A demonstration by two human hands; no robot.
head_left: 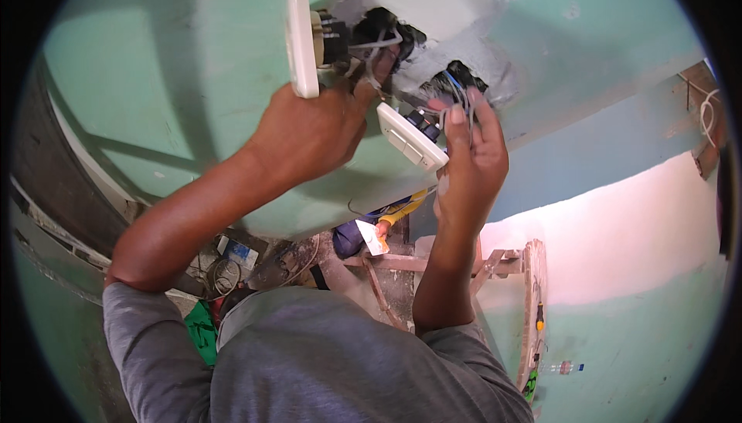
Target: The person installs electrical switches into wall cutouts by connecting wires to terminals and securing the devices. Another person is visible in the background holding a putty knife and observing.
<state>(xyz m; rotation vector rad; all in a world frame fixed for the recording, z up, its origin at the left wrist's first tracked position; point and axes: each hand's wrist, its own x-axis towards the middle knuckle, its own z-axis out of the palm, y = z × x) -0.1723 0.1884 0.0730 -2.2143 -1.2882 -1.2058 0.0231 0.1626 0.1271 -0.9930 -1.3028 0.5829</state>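
Observation:
My left hand (pixel 313 129) reaches up to the green wall, its fingers closed at a grey wire (pixel 372 74) by the left wall hole (pixel 411 35). Beside it a cream wall plate (pixel 300 37) with a black back part (pixel 334 41) hangs off the wall, edge-on to me. My right hand (pixel 475 164) is raised beneath the right hole (pixel 478 81), its thumb and fingers closed on thin grey wires. A cream switch plate (pixel 411 139) hangs tilted by that hand, its black terminal blocks (pixel 423 123) facing the wall. Blue and grey wires come from this hole. Some left fingertips are hidden.
Grey plaster (pixel 495 56) surrounds both holes. Below, another person's yellow sleeve (pixel 408 208) and hand show with a white sheet-like piece (pixel 371 236). A wooden trestle (pixel 410 262) stands there; a yellow-black screwdriver (pixel 539 316) and a clear bottle (pixel 563 367) lie to the right.

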